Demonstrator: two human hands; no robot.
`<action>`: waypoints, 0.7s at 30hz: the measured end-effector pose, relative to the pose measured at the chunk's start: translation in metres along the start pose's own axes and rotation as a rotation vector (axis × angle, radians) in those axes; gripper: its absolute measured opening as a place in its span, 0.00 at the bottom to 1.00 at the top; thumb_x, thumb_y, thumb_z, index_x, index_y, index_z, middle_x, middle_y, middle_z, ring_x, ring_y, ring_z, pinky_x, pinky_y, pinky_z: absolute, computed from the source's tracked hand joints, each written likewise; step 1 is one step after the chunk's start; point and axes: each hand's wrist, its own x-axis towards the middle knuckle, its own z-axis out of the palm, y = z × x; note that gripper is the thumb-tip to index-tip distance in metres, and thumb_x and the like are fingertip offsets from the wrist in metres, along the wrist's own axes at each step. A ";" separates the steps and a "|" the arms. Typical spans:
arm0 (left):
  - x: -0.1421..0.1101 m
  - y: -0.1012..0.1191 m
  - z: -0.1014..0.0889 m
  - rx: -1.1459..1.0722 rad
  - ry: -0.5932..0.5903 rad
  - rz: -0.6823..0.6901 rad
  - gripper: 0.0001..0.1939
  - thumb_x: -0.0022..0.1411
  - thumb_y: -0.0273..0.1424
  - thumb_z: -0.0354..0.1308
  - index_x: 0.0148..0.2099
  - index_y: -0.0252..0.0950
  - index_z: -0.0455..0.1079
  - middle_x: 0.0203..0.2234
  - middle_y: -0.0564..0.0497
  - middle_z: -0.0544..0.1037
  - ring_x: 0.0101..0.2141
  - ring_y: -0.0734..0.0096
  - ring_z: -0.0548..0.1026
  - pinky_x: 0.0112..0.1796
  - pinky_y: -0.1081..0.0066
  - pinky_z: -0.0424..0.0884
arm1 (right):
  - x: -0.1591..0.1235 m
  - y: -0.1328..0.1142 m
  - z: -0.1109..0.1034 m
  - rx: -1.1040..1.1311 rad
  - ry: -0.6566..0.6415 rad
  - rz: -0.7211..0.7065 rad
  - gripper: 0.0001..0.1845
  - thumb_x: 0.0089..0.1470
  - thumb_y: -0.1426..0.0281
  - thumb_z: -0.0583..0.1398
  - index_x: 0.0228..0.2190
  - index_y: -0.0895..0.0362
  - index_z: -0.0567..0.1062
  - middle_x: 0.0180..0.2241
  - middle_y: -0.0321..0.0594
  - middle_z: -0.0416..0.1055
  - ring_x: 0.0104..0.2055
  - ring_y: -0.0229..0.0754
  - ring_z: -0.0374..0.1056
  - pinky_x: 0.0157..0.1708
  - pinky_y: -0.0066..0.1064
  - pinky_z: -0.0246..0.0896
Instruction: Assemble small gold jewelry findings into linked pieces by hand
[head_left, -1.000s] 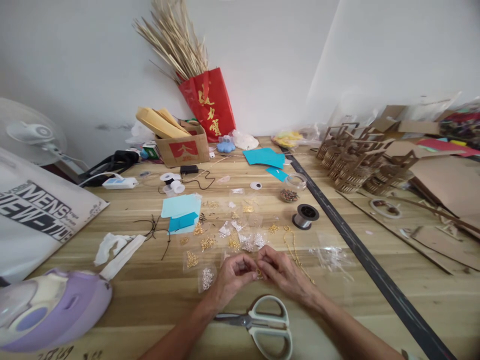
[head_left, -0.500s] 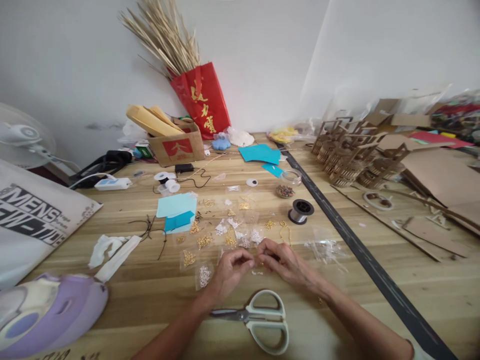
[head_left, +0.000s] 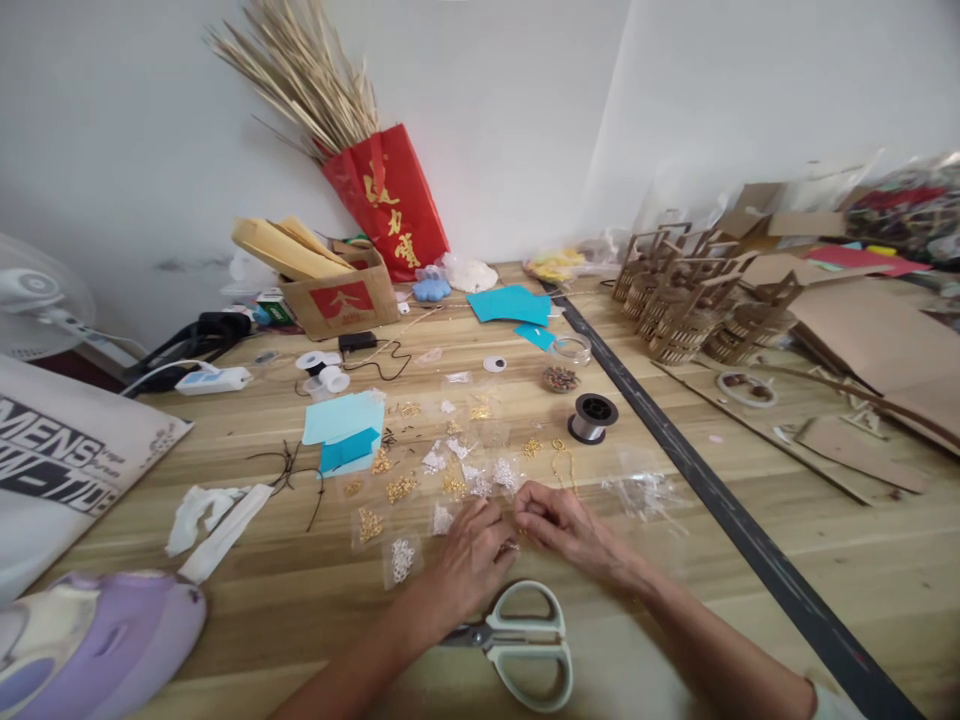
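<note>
My left hand (head_left: 474,550) is low over the table, back up, fingers bent and drawn together; its fingertips reach some tiny silvery pieces (head_left: 513,546). Whatever it holds is hidden. Close by on the right, my right hand (head_left: 556,520) has thumb and fingers pinched, with a tiny gold-coloured bit near the tips that I cannot make out. Just below the hands lie scissors (head_left: 525,640) with pale handles, their blades partly under my left wrist. Small clear bags of silvery pieces (head_left: 403,560) and gold pieces (head_left: 401,488) spread beyond and left of my hands.
A wire spool (head_left: 592,418), a gold chain (head_left: 564,465) and clear plastic bags (head_left: 646,495) lie to the right. Blue paper (head_left: 349,450) is at left. A dark strip (head_left: 697,460) crosses the table; small wooden lantern-like frames (head_left: 675,300) stand beyond it.
My left hand has turned back-up and moved down and right, onto the small silvery pieces and over the scissor blades. My right hand keeps its pinch. The view has shifted slightly.
</note>
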 end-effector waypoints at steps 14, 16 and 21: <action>0.001 -0.018 0.004 -0.005 0.069 -0.060 0.08 0.60 0.24 0.53 0.30 0.36 0.71 0.28 0.50 0.73 0.36 0.64 0.69 0.39 0.67 0.65 | -0.003 0.011 0.000 0.087 0.079 0.089 0.14 0.59 0.59 0.53 0.30 0.57 0.65 0.18 0.28 0.58 0.20 0.32 0.51 0.20 0.24 0.44; 0.002 -0.018 0.001 -0.018 0.077 -0.076 0.07 0.59 0.24 0.55 0.30 0.35 0.72 0.28 0.49 0.74 0.36 0.64 0.69 0.39 0.67 0.65 | -0.002 0.014 0.000 0.095 0.091 0.092 0.14 0.59 0.59 0.53 0.30 0.57 0.65 0.17 0.28 0.57 0.19 0.32 0.51 0.19 0.24 0.44; 0.000 -0.017 -0.002 0.022 0.061 -0.052 0.04 0.57 0.26 0.58 0.32 0.35 0.74 0.30 0.48 0.74 0.37 0.61 0.69 0.39 0.65 0.65 | -0.002 0.020 0.000 0.099 0.102 0.091 0.15 0.59 0.58 0.53 0.30 0.58 0.65 0.18 0.29 0.58 0.20 0.32 0.51 0.20 0.24 0.45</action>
